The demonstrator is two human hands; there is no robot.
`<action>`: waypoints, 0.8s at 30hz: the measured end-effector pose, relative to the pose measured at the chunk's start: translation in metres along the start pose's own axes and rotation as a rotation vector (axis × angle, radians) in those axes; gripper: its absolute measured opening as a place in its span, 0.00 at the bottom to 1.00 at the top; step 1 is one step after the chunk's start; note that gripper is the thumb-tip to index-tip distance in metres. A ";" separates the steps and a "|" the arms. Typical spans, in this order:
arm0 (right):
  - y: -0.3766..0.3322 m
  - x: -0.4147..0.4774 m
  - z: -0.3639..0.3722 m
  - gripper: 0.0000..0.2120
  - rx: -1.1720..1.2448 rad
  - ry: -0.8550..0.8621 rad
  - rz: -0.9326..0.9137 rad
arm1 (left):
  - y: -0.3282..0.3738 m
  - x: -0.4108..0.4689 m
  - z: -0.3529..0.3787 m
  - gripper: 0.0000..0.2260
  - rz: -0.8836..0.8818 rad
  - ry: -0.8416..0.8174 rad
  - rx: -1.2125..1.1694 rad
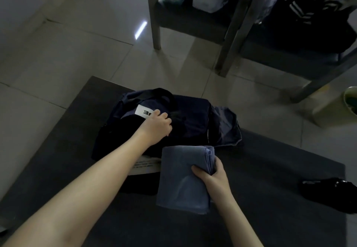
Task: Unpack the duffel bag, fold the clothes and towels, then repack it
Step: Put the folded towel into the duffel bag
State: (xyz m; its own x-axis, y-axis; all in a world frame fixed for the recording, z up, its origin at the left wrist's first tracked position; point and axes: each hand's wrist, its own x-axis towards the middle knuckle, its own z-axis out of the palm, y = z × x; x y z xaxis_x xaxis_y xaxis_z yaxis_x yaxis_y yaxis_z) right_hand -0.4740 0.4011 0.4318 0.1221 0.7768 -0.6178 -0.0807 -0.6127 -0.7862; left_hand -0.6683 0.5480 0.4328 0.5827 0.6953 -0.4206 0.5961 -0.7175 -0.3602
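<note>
Repacking appears to be in hand: on the floor mat (58, 140), the left grip (156, 126) curls onto the duffel bag (193, 123), the right grip (212, 177) clutching a folded towel (183, 177) just nearer; next, likely lifting it inside.

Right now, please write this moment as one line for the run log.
left hand: grips duffel bag near white label | right hand: holds folded blue towel | towel: outside bag, over dark mat

Duffel bag (193, 119): dark navy cloth, matt, white fabric label (144, 112). Folded towel (183, 177): blue soft cloth. Mat (270, 169): dark grey, matt. Floor tiles (77, 53): pale, glossy. Rack legs (154, 15): grey metal.
</note>
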 end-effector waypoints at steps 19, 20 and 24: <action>-0.057 0.052 0.059 0.22 -0.176 -0.097 -0.207 | -0.042 -0.008 -0.040 0.11 -0.498 0.418 -1.047; -0.059 0.054 0.063 0.22 -0.158 -0.051 -0.218 | -0.043 -0.011 -0.039 0.11 -0.498 0.442 -1.071; -0.058 0.056 0.086 0.27 -0.170 0.217 -0.098 | -0.037 -0.017 -0.040 0.10 -0.409 0.436 -1.033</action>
State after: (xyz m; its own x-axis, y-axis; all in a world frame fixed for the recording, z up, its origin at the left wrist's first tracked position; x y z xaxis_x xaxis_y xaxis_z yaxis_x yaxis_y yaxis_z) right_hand -0.5475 0.4934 0.4419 0.3315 0.7954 -0.5075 0.1064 -0.5660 -0.8175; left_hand -0.6787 0.5646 0.4865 0.2658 0.9632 -0.0405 0.8272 -0.2063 0.5227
